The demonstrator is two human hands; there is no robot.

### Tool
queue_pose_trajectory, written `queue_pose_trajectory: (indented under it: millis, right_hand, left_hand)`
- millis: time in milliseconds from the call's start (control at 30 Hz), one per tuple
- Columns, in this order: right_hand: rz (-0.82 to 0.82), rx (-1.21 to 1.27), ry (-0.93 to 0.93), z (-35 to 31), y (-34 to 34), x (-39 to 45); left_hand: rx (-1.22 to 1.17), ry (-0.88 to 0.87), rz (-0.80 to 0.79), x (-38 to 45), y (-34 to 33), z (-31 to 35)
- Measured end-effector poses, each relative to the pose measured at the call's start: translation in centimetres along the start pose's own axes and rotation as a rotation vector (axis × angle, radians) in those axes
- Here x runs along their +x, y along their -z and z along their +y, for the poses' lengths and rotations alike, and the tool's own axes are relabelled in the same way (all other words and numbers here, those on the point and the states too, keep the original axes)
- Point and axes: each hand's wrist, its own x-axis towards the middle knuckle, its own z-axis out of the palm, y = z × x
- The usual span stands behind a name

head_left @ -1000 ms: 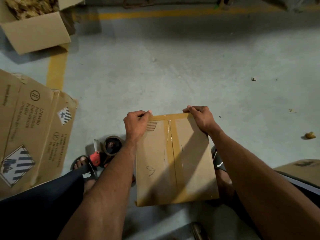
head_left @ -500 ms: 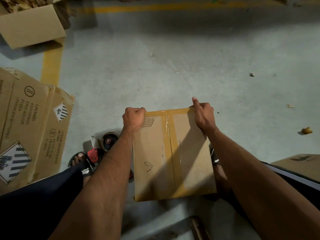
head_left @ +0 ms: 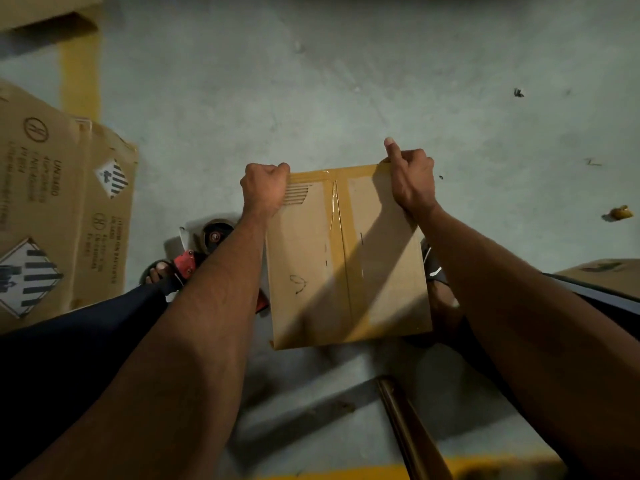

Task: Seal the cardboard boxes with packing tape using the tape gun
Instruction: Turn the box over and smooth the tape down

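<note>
Cardboard box (head_left: 346,258): brown, flaps closed, top face turned toward camera, held above grey floor at its far corners. Centre seam covered by strip of tan packing tape (head_left: 341,244) running lengthwise, second strip laid across far edge. Small pen mark seen on left panel. Tape gun (head_left: 204,249): red-bodied, roll mounted, laid on floor left of box, partly hidden by forearm

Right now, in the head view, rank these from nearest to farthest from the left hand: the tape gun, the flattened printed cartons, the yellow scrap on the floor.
From the left hand, gripping the box's far left corner:
1. tape gun, just below-left on the floor beside the forearm.
2. flattened printed cartons, farther left.
3. yellow scrap, far right, past the right hand.
</note>
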Motion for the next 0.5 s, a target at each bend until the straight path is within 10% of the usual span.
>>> queue_pose_trajectory:
  millis: [400, 500]
  right_hand:
    - [-0.311, -0.068, -0.264, -0.3, 0.7, 1.5]
    - [-0.114, -0.199, -0.143, 0.0, 0.0, 0.7]
  left_hand:
    - [-0.091, 0.001, -0.089, 0.6, 0.3, -0.7]
    - [-0.066, -0.104, -0.021, 0.0, 0.3, -1.0]
